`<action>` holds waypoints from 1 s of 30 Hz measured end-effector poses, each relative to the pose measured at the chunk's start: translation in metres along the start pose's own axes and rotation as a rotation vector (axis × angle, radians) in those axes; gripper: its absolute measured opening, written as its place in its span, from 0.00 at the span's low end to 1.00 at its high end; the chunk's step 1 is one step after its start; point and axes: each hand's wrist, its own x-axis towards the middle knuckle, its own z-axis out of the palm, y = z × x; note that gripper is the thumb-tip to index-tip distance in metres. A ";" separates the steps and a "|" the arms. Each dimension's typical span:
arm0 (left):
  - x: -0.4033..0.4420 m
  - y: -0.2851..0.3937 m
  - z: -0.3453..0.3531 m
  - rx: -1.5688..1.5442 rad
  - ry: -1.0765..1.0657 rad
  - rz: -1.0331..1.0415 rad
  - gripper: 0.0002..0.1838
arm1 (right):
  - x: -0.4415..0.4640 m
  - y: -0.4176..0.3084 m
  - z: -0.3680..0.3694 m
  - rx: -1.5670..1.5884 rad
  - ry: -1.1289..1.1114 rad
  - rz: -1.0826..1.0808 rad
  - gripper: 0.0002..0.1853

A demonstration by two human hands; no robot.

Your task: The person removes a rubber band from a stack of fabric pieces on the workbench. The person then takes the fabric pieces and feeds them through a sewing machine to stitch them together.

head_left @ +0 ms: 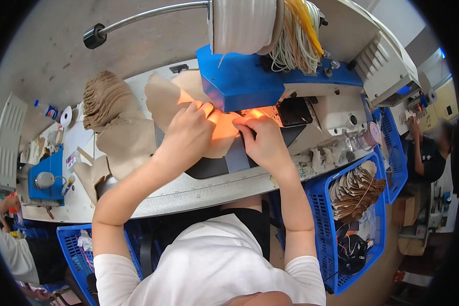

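Note:
A flat beige cut piece [222, 143], fabric or leather, lies under the front of a blue machine head [245, 94], lit orange by its lamp. My left hand [188, 133] has its fingers curled onto this piece, left of the machine's working point. On the other side, my right hand [262, 140] pinches the piece's right edge between thumb and fingers. The machine head hides what lies directly beneath it. Another beige piece [160, 99] spreads out behind my left hand. A layered stack of beige pieces [107, 99] sits farther left.
Above the machine hang a white tape spool [245, 25] and bundled cords [297, 43]. A metal ruler [188, 193] runs along the table's front edge. Blue baskets [319, 224] stand right and left below; the right one holds tied brown pieces [357, 194]. Co-workers [428, 158] are at both sides.

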 end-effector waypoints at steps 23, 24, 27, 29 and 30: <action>-0.023 -0.007 -0.009 -0.085 -0.021 -0.068 0.14 | -0.011 -0.023 0.001 -0.173 -0.089 0.098 0.14; -0.028 0.005 -0.010 -0.097 -0.031 -0.107 0.16 | -0.013 -0.025 0.004 -0.171 -0.052 0.108 0.13; -0.033 0.023 -0.006 -0.137 0.022 -0.114 0.18 | -0.015 -0.028 0.009 -0.159 0.015 0.165 0.12; -0.032 0.023 0.003 -0.166 0.161 0.026 0.17 | -0.014 -0.028 0.010 -0.143 0.002 0.245 0.11; -0.032 0.025 0.005 -0.200 0.134 0.012 0.17 | -0.014 -0.030 0.009 -0.174 -0.010 0.266 0.11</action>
